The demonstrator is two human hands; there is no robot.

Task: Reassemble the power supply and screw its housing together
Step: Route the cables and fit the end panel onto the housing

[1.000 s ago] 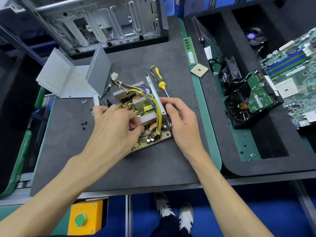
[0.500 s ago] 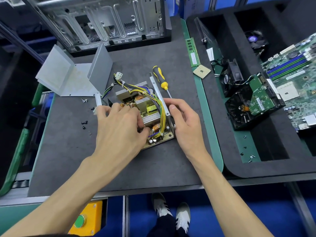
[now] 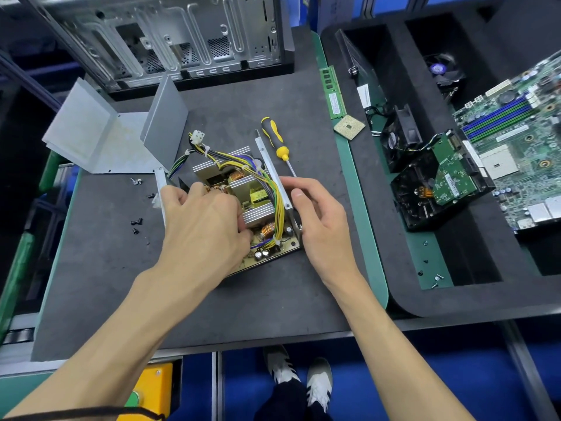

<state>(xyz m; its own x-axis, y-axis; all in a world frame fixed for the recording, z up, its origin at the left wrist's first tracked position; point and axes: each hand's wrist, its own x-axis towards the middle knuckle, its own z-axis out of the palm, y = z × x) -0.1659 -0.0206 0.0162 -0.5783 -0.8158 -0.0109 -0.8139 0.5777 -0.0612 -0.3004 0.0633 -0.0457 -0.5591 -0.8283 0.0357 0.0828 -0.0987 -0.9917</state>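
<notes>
The open power supply (image 3: 258, 196) lies mid-mat, showing its circuit board, heatsinks, copper coils and yellow and black wires. My left hand (image 3: 203, 226) lies over its left half, fingers curled down among the board parts; what they hold is hidden. My right hand (image 3: 315, 217) grips the right metal side wall (image 3: 273, 174) of the housing base, thumb on its rim. The grey bent housing cover (image 3: 112, 135) lies open at the back left. A yellow and black screwdriver (image 3: 276, 138) lies just behind the supply. Loose black screws (image 3: 136, 221) lie left of it.
A bare computer case (image 3: 170, 41) stands at the back. A RAM stick (image 3: 334, 92) and CPU (image 3: 349, 126) lie on the green edge. The black foam tray (image 3: 455, 293) to the right holds a fan, a hard drive, a motherboard and small screws (image 3: 435, 278).
Both hands stay on the power supply; the left hand's fingers have shifted slightly deeper over the board. The supply has barely moved.
</notes>
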